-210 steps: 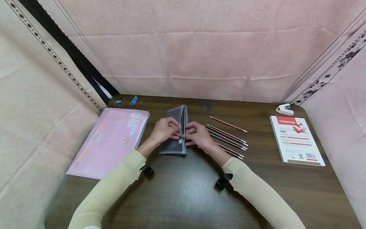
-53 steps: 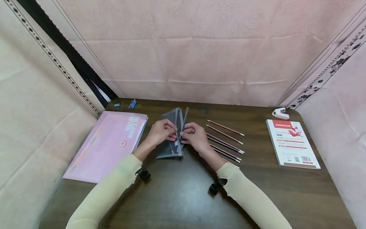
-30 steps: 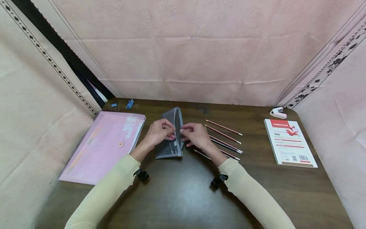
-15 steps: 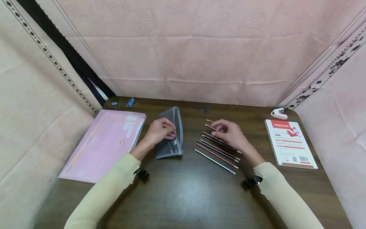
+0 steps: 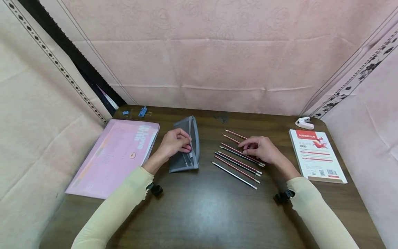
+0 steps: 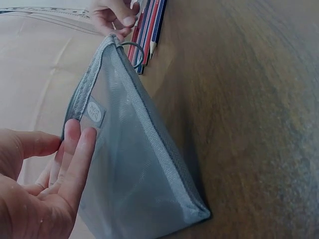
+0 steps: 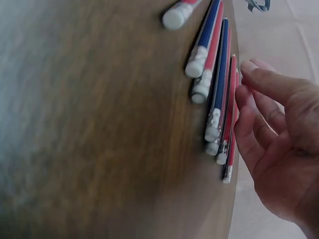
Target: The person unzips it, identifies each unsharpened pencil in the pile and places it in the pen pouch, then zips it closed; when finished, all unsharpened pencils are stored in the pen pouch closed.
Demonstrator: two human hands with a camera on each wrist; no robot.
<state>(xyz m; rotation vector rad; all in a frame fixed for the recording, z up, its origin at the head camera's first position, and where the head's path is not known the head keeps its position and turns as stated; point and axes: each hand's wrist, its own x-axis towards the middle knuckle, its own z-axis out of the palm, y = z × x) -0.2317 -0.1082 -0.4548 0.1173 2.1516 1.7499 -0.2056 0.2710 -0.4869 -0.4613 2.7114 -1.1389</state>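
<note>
My left hand (image 5: 174, 143) pinches the rim of a grey mesh pencil case (image 5: 179, 162), which stands with its zipped mouth partly open. In the left wrist view the thumb and fingertips hold that rim beside a small round label (image 6: 94, 110). To the right, several red-and-black and blue pencils (image 5: 234, 175) lie side by side, white eraser ends toward the right. My right hand (image 5: 260, 148) hovers over the far pencils with loosely bent fingers. The right wrist view shows its fingertips close beside a red pencil (image 7: 231, 114); whether they touch it is hard to tell.
A pink folder (image 5: 115, 159) with a button lies at the left. Two blue binder clips (image 5: 143, 111) sit behind it. On the right are a white book (image 5: 318, 157) and a small white stapler (image 5: 304, 122). Cloth curtains (image 5: 199, 69) surround the table's back and sides.
My right hand has left the case's mouth and moved right over the pencils. The dark stick seen at the mouth 1.8 s ago no longer shows. My left hand stays on the rim.
</note>
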